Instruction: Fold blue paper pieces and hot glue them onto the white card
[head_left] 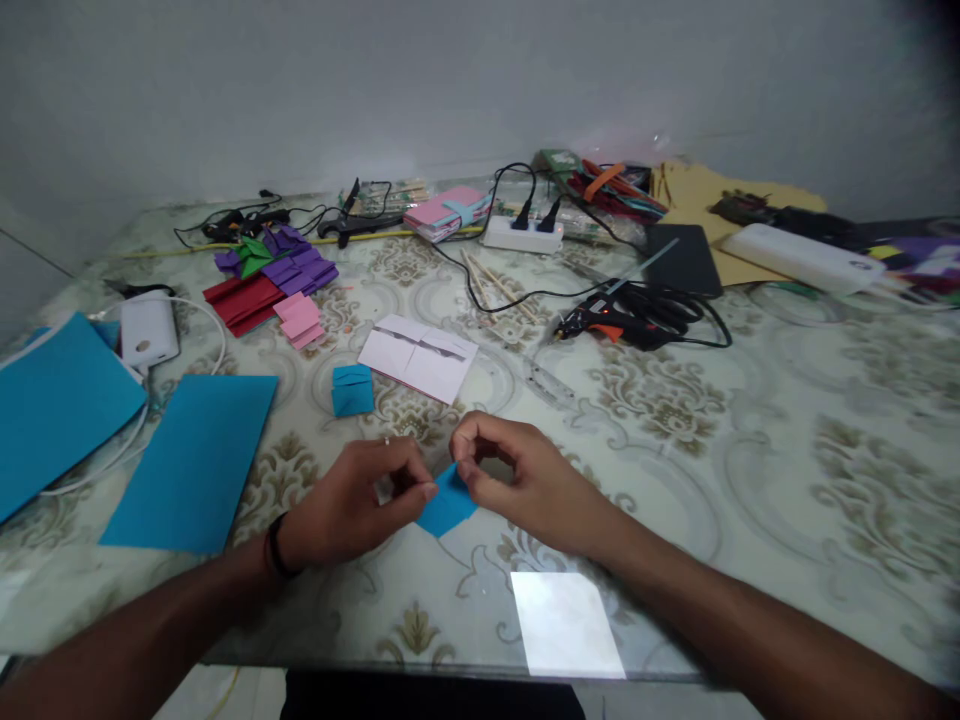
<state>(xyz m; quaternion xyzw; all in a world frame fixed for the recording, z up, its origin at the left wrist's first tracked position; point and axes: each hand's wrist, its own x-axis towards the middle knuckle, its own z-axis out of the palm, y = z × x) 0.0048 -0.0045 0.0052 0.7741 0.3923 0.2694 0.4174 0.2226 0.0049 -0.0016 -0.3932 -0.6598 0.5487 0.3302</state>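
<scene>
Between my hands is a small blue piece of paper (448,508), held just above the patterned table. My left hand (367,500) pinches its left edge between thumb and forefinger. Opposite it, my right hand (525,475) has thumb and fingertips closed on the paper's upper right corner. A small folded blue paper square (352,392) lies a little beyond my left hand. Behind both hands rests a folded white paper (418,357) with dark slits across it.
Blue sheets (199,460) and a white power bank (148,330) lie left. Folded red paper (244,302) and pink paper (300,320) sit farther back. A glue gun (600,315) with a coiled cord lies right, near a white power strip (523,236).
</scene>
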